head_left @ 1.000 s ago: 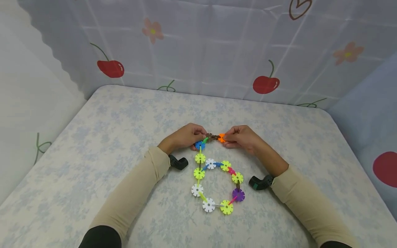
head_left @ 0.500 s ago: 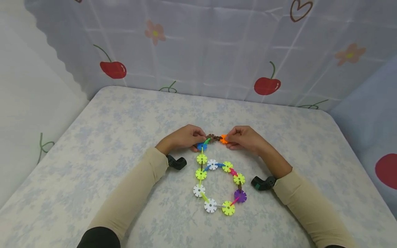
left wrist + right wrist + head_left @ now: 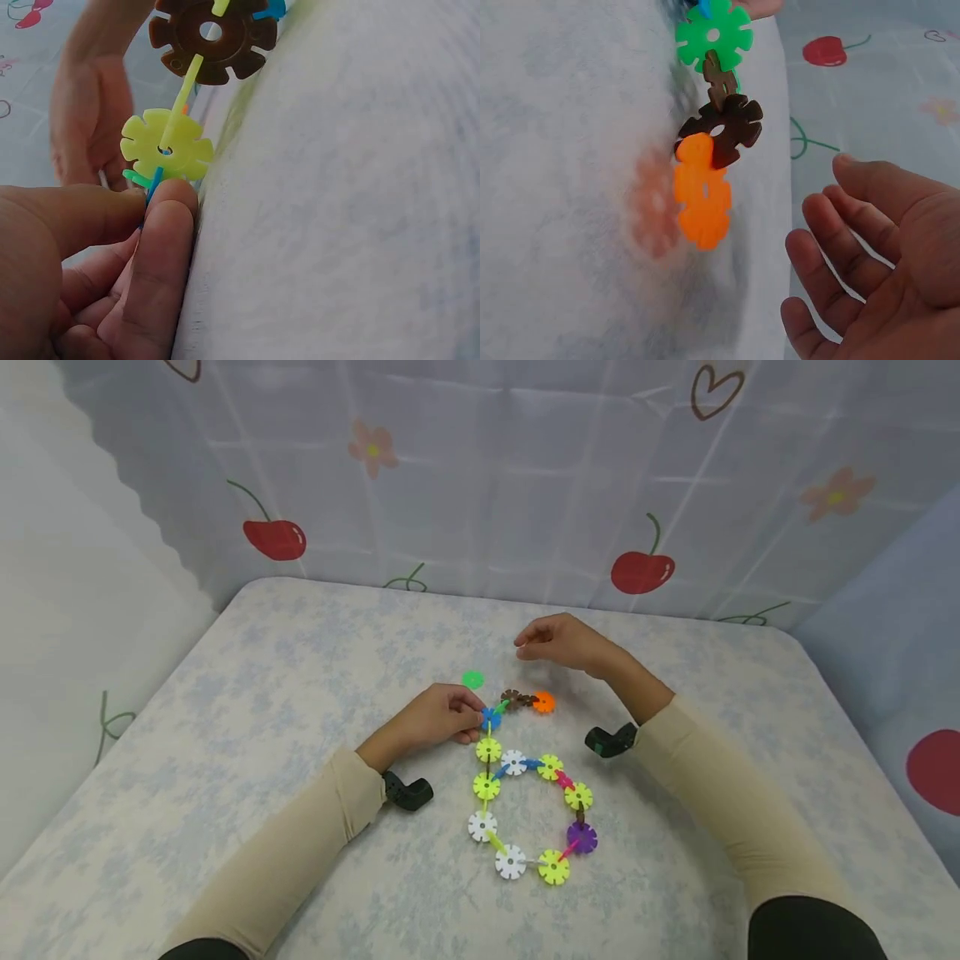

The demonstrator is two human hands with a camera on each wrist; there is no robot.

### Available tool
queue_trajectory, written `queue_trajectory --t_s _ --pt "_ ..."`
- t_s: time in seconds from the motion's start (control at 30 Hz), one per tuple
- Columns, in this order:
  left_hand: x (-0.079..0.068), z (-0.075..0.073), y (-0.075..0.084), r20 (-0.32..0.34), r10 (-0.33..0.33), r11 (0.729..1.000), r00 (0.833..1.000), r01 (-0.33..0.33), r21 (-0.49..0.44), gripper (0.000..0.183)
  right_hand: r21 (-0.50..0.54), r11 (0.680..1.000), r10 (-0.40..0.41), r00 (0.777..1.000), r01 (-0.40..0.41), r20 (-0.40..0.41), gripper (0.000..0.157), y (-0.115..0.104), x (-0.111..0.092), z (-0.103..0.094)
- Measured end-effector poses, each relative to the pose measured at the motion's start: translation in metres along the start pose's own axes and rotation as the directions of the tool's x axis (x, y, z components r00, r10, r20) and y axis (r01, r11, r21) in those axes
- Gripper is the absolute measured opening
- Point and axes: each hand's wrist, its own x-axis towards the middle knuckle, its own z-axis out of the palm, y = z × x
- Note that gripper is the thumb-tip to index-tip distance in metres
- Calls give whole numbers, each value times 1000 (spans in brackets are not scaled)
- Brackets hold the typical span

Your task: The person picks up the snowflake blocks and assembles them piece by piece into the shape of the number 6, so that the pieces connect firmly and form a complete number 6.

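- The left hand (image 3: 435,717) rests on the surface (image 3: 262,693), its thumb and fingers pinching a blue disc (image 3: 491,718) at the far end of a chain of toothed plastic discs.
- In the left wrist view the fingertips (image 3: 166,217) press the edge of that blue piece, with a yellow-green disc (image 3: 166,146) just beyond it and a brown disc (image 3: 210,34) farther along.
- The right hand (image 3: 558,642) hovers above the surface, far and a little right of the chain's end, with fingers relaxed, slightly bent and gripping nothing; the right wrist view shows its bare palm (image 3: 889,262).
- From the blue disc a short arm of the chain runs right: a brown disc (image 3: 512,697), then an orange disc (image 3: 543,702) at its tip, lying free, apart from the right hand.
- A loose green disc (image 3: 473,679) lies on the surface just far of the left hand's fingers.
- Near of the blue disc the chain closes into a ring (image 3: 525,814) of yellow-green, white and purple discs lying flat between the forearms.
- A cloth with cherries (image 3: 642,568) hangs behind the far edge of the surface.
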Motion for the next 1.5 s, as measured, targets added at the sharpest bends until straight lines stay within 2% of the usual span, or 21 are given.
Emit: queue_trajectory --t_s 0.13,0.27,0.4,0.53,0.83,1.0,1.13,1.33,1.5 --pt "0 0 -1 8 9 1000 1000 -9 -3 16 -55 997 -42 992 49 122 31 -16 27 15" --pt "0 1 -1 21 29 1000 999 -29 -6 17 -136 990 -1 978 29 207 30 -26 41 33" --pt "-1 1 0 24 34 999 999 -33 -9 17 -215 977 45 979 -1 198 30 -32 43 45" --pt "-1 -1 -1 16 25 1000 1000 -25 -11 16 -273 962 44 983 6 178 29 -35 43 49" --pt "-1 -1 -3 13 24 1000 1000 -24 -13 15 -282 959 35 985 15 172 22 -33 47 54" --pt "-1 0 -2 16 35 999 999 -35 -10 15 -179 984 34 987 -5 158 10 -29 43 48" --pt "0 0 -3 12 28 1000 1000 -28 -6 15 -28 997 72 991 -69 111 9 -22 37 34" --pt "1 1 -4 5 28 1000 1000 -28 -12 17 208 970 122 992 -123 18 17 -5 14 9" --pt "2 2 -5 11 43 999 999 -43 -24 25 219 963 163 987 -155 -19 21 21 -16 -8"
